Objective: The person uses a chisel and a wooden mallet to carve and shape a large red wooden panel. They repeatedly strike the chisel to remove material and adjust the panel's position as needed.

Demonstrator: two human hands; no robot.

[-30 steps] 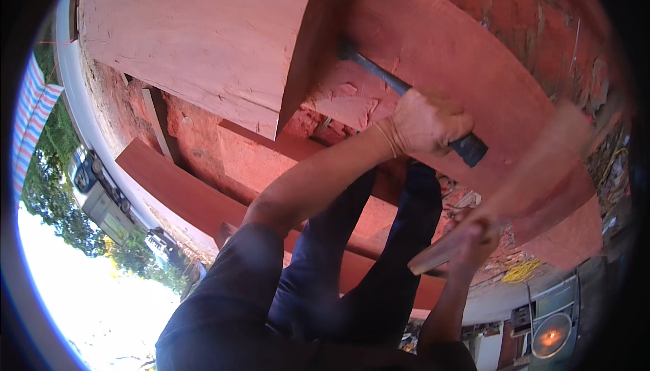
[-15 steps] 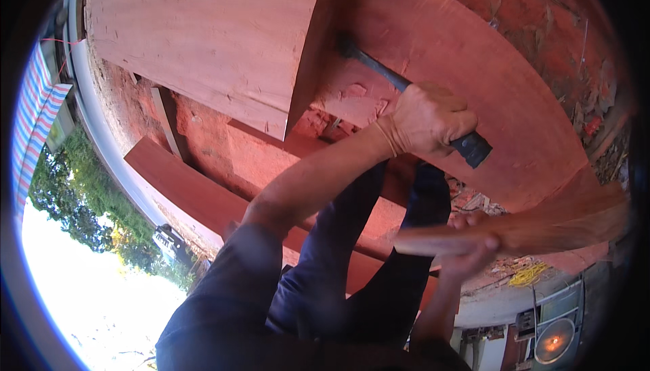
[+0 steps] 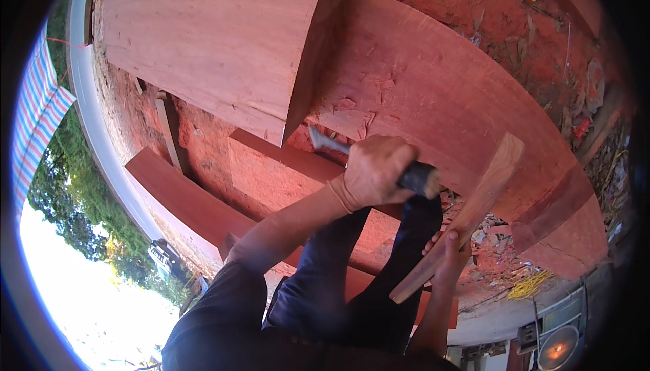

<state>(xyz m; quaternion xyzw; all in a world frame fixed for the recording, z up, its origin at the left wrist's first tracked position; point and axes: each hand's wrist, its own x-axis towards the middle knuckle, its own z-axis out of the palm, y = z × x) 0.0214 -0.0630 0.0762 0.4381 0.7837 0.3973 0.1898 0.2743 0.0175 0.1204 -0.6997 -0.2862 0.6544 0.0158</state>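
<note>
My left hand (image 3: 379,168) is closed around a chisel (image 3: 421,180). Its dark handle sticks out to the right of the fist, and the metal blade slants up and left, apart from the wood as far as I can tell. In my right hand (image 3: 450,256) is a wooden bar (image 3: 484,198), gripped near its lower part and tilted up to the right. Beyond both hands lies a big reddish timber: a thick raised block (image 3: 217,46) at left, stepping down to a lower curved slab (image 3: 467,107). Loose wood chips (image 3: 347,103) lie on the slab near the step.
Reddish boards (image 3: 196,198) lie left of my legs, over sawdust-covered ground. Debris and a yellow cord (image 3: 530,285) are at the right, with a round fan-like thing (image 3: 558,347) below. A striped sheet (image 3: 37,117) and a road (image 3: 101,134) show at far left.
My left hand has drawn the chisel down and left, away from the inner corner of the step. My right hand has swung the wooden bar from nearly level to steeply tilted.
</note>
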